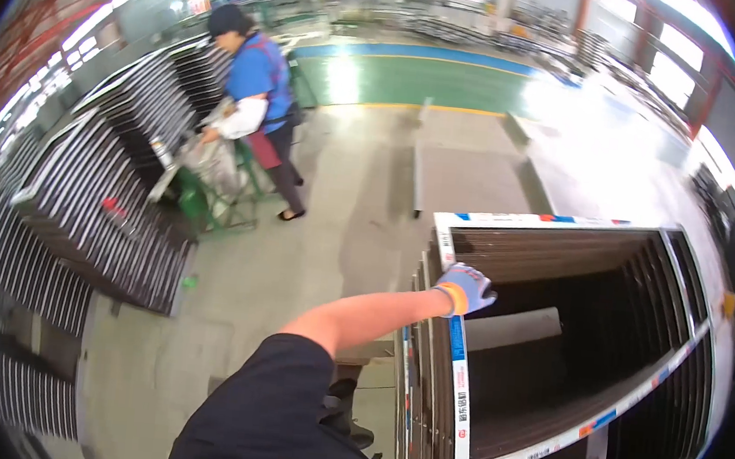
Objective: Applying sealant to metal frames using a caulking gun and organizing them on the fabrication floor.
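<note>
My left hand (465, 289), in a blue-grey glove with an orange cuff, is closed over the left bar of a large rectangular metal frame (461, 386). Its thumb points right, and the fingers are partly hidden. White protective film with blue and orange patches covers the frame's bars, and a crossbar divides its opening. Several similar frames (417, 391) stand stacked beneath it. Through the opening, a pale grey strip (513, 329) shows against the dark inside. My right hand cannot be made out in the picture.
At the left, a co-worker (262, 89) in a blue top bends over a green stand (200, 197). Tall stacks of dark frames (108, 198) line the left side. Long metal bars (420, 160) lie on the floor beyond my stack. Racks of material (438, 17) stand far back.
</note>
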